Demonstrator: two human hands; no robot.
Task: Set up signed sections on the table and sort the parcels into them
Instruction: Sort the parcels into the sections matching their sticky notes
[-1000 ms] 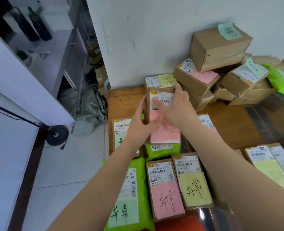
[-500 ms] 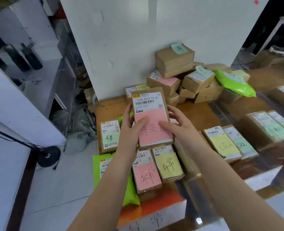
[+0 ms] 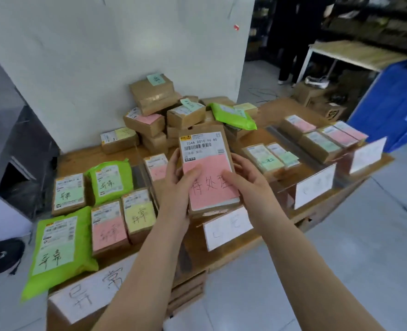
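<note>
I hold a flat brown parcel (image 3: 207,168) with a barcode label and a pink handwritten note above the table's middle. My left hand (image 3: 177,180) grips its left edge, thumb on the pink note. My right hand (image 3: 245,180) grips its right edge the same way. Below it stands a white section sign (image 3: 228,226). Another white sign (image 3: 87,295) stands at the near left, and two further signs (image 3: 314,186) (image 3: 367,155) stand to the right. Several labelled parcels (image 3: 109,226) lie in the left section, with green bags (image 3: 56,249) among them.
A heap of unsorted brown boxes (image 3: 152,94) and a green bag (image 3: 233,115) sits against the white wall at the back. More sorted parcels (image 3: 322,139) lie on the right of the wooden table (image 3: 78,158). A blue bin (image 3: 393,103) stands at far right.
I have lifted the pink-noted parcel off the left group and brought it toward me and to the right, over the middle section. The camera has pulled back, showing the signs.
</note>
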